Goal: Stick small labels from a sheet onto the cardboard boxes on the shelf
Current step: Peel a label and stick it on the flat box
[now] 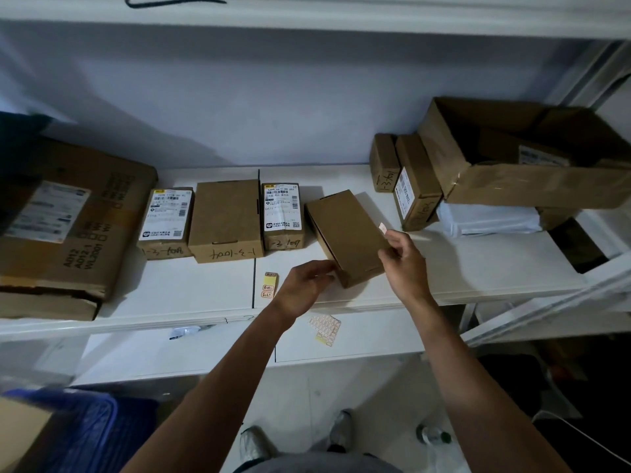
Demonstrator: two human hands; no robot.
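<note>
A plain brown cardboard box (345, 230) lies skewed on the white shelf (478, 268). My left hand (304, 285) grips its near left corner. My right hand (404, 264) rests at its right edge and pinches a small white and red label (382, 227) at the fingertips. A strip of yellow and orange labels (269, 285) lies on the shelf left of my left hand. The label sheet (324, 329) lies on the lower shelf below the hands. Three more small boxes (225, 220) stand in a row to the left.
A large worn carton (68, 227) fills the shelf's left end. At the right are two small boxes (413, 186), an open carton (522, 155) and a white parcel (488, 220). A blue bin (85, 428) and a bottle (433, 435) are on the floor.
</note>
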